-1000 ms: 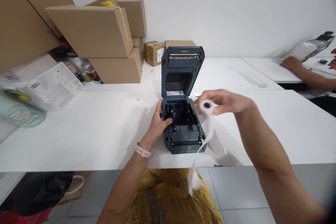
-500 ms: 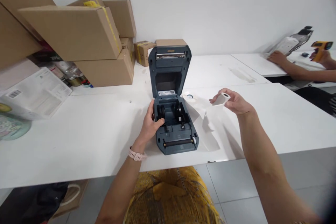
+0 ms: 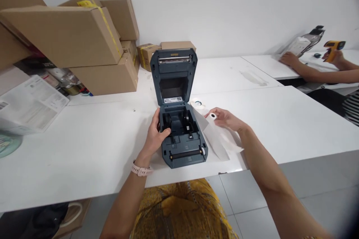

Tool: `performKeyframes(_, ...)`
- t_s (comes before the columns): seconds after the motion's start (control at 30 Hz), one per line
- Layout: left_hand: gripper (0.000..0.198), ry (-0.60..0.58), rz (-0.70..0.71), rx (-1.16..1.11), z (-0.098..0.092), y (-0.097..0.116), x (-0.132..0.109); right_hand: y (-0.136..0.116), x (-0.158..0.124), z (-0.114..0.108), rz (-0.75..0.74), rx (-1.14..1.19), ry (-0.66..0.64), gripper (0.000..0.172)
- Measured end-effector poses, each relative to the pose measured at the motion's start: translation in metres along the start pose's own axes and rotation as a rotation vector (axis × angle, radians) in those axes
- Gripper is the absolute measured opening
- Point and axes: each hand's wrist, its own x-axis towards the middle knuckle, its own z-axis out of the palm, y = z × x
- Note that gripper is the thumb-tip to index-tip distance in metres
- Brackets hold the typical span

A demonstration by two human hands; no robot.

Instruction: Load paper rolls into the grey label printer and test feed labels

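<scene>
Label printer: lid raised, on table.
Left hand: gripping printer's left side.
Paper roll: gripped in right hand, beside printer.
Hazard: paper strip could crease if pinned beneath right hand.

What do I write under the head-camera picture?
Left hand gripping an open printer, right hand holding a paper roll beside it.

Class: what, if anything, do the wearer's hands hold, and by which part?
The right hand holds the paper roll by its curved side. The left hand grips the open label printer by its left side, thumb over the edge.
</scene>
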Motion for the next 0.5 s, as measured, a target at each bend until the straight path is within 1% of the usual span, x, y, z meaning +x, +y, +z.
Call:
performKeyframes(0.1,0.096,-0.013,0.0,0.014,0.0,0.0,0.0,0.004,0.012,0.016,-0.011,0.003,0.003,0.054)
performKeyframes(0.2,0.095,-0.02,0.013,0.025,0.0,-0.001,0.0,0.011,0.009,0.016,0.01,0.009,0.002,0.059)
performKeyframes(0.23,0.095,-0.016,0.016,0.022,0.0,-0.001,0.0,0.013,0.008,0.013,0.021,0.013,0.032,0.059)
performKeyframes(0.3,0.096,-0.007,0.019,0.014,0.0,-0.001,0.001,0.015,0.008,0.005,0.032,0.015,0.142,0.058)
performKeyframes(0.37,0.097,-0.006,0.022,0.011,0.0,-0.001,0.001,0.013,0.013,-0.001,0.018,-0.012,0.242,0.062)
performKeyframes(0.4,0.098,-0.011,0.024,0.011,0.0,-0.001,0.001,0.01,0.018,-0.002,0.005,-0.04,0.251,0.067)
performKeyframes(0.43,0.098,-0.016,0.026,0.013,0.0,0.0,0.001,0.006,0.024,-0.003,-0.008,-0.077,0.231,0.074)
performKeyframes(0.5,0.098,-0.026,0.026,0.017,-0.001,0.001,0.001,-0.005,0.038,0.0,-0.022,-0.181,0.134,0.085)
